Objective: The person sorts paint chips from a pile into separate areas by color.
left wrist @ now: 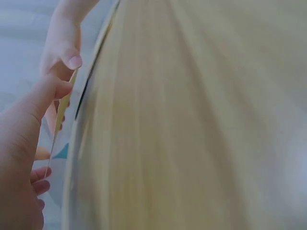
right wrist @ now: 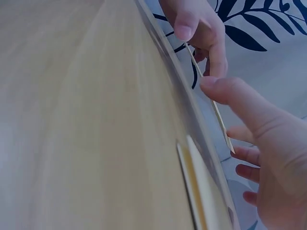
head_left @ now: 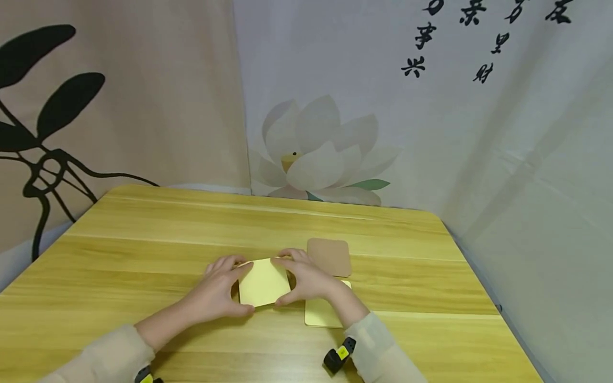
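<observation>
A thin, pale yellow square card [head_left: 263, 283] is held between both hands over the table, slightly tilted. My left hand [head_left: 221, 290] grips its left edge, thumb on the near side and fingers on the far side. On the opposite edge, my right hand [head_left: 308, 279] pinches it the same way. Seen edge-on in the left wrist view, the card [left wrist: 61, 108] looks very thin. Under the right forearm lies another yellow card [head_left: 320, 315], partly covered. Just behind that is a brown square card [head_left: 329, 257] with rounded corners.
The wood-grain table [head_left: 143, 234] has rounded far corners. A curtain [head_left: 306, 64] with a printed lotus and black characters hangs behind it. Black wrist devices [head_left: 339, 355] are strapped at both sleeves.
</observation>
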Demonstrator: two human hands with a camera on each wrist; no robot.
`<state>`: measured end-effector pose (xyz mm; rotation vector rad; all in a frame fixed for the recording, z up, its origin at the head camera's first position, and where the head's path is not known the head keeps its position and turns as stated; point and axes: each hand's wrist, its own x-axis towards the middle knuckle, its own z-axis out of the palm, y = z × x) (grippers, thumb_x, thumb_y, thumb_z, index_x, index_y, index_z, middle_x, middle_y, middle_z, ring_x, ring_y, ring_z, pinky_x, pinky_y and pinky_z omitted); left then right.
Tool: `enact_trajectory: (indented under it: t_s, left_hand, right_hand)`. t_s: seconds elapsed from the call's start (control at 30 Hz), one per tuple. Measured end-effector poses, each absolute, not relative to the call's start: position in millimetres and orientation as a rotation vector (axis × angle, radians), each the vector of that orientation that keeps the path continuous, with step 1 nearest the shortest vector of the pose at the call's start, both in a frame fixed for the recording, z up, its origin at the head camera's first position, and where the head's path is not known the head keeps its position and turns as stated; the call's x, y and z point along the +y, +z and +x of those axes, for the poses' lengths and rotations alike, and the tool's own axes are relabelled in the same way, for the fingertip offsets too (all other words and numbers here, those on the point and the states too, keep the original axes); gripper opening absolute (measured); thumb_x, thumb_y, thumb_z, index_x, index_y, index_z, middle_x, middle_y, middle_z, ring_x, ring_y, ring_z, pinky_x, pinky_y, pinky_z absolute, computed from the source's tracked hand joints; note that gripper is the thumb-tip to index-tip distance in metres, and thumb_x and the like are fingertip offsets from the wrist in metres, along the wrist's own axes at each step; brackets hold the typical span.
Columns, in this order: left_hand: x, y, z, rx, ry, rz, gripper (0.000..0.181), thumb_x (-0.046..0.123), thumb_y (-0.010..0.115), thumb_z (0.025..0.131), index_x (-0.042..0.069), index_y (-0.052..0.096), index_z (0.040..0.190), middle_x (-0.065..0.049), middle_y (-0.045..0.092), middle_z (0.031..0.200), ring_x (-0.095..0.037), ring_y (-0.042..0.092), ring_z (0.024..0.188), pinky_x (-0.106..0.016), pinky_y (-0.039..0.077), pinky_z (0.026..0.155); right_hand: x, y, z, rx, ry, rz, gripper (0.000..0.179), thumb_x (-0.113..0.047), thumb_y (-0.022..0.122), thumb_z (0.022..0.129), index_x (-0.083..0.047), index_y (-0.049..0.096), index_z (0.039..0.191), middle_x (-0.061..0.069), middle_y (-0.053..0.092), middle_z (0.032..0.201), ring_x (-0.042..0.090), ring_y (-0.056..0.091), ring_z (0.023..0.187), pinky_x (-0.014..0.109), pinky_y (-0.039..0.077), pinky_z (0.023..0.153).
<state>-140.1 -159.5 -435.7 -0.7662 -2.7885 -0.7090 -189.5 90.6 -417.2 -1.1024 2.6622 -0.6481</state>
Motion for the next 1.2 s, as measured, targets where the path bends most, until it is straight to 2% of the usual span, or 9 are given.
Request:
enact_trajectory:
  t_s: [0.23, 0.47, 0.67, 0.87, 1.2]
  left_hand:
    - [-142.8, -430.8, -144.9, -2.777, -0.83, -0.824, 0.095, 0.048, 0.085, 0.062, -0.001, 0.051, 0.136, -0.014, 0.044, 0.136, -0.034, 0.033, 0.126, -0.058, 0.022, 0.099]
    - [-123.6, -430.0, -150.4, -2.755, -0.893, -0.911, 0.095, 0.045, 0.085, 0.061, 0.001, 0.05, 0.137, -0.013, 0.043, 0.136, -0.032, 0.031, 0.128, -0.058, 0.019, 0.101]
    - [-108.5, -432.6, -155.8, -2.735, -0.913, -0.972, 0.095, 0.043, 0.085, 0.06, 0.001, 0.05, 0.138, -0.013, 0.044, 0.135, -0.031, 0.031, 0.128, -0.057, 0.019, 0.102]
    - [-94.8, -432.1, -158.7, -2.752, -0.932, -1.026, 0.094, 0.044, 0.084, 0.061, 0.002, 0.05, 0.138, -0.012, 0.044, 0.135, -0.031, 0.032, 0.128, -0.056, 0.021, 0.101]
    - [-72.1, -433.3, -158.9, -2.771, -0.946, -1.091, 0.094, 0.046, 0.082, 0.063, 0.003, 0.05, 0.139, -0.01, 0.043, 0.135, -0.029, 0.033, 0.126, -0.053, 0.022, 0.101]
  right_hand:
    - [109.6, -414.0, -183.5, 2.672, -0.697, -1.013, 0.094, -0.045, 0.083, 0.07, -0.018, 0.038, 0.148, 0.002, 0.029, 0.148, 0.023, 0.026, 0.134, 0.048, 0.03, 0.104]
    - [133.3, -412.6, -176.9, 2.696, -0.727, -1.013, 0.095, -0.043, 0.084, 0.068, -0.015, 0.039, 0.147, 0.006, 0.031, 0.146, 0.026, 0.026, 0.134, 0.051, 0.03, 0.102]
    - [149.9, -410.5, -171.8, 2.723, -0.745, -1.003, 0.095, -0.04, 0.086, 0.066, -0.012, 0.042, 0.146, 0.009, 0.034, 0.144, 0.027, 0.027, 0.132, 0.051, 0.03, 0.102]
    - [165.3, -409.3, -165.9, 2.729, -0.753, -0.945, 0.098, -0.041, 0.086, 0.066, -0.012, 0.04, 0.147, 0.005, 0.033, 0.144, 0.025, 0.026, 0.132, 0.051, 0.03, 0.102]
    - [189.5, -408.4, -155.7, 2.732, -0.751, -0.922, 0.097, -0.04, 0.086, 0.066, -0.009, 0.04, 0.146, 0.01, 0.033, 0.145, 0.029, 0.028, 0.131, 0.054, 0.031, 0.1]
